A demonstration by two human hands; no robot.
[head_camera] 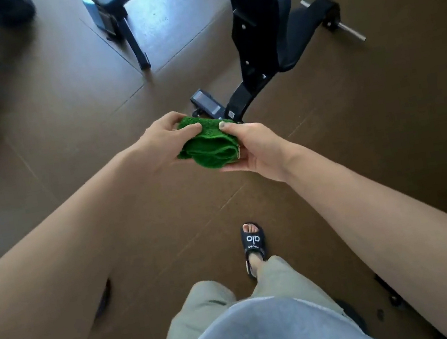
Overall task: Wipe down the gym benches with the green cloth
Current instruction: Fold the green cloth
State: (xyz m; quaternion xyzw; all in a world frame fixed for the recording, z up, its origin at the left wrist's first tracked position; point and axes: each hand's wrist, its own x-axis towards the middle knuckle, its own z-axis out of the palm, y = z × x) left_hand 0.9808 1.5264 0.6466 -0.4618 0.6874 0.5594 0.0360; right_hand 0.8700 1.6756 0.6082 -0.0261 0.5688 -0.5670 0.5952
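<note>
Bunched green cloth (208, 145) held over brown floor (63, 137), left hand (163, 142) pinching its left side, right hand (254, 146) gripping its right edge, black padded bench (261, 15) beyond.

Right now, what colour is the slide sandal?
Black with white lettering, on the slide sandal in the head view.

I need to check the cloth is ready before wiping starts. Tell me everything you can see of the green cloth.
The green cloth is a bright green, nubbly, towel-like fabric, bunched and folded into a loose wad with several layers showing at its lower edge. It is held in the air above the brown floor, in front of the person. The left hand pinches its left side with the thumb on top; the right hand cups it from below and the right, thumb pressed on its top. Nothing else touches it.
</note>
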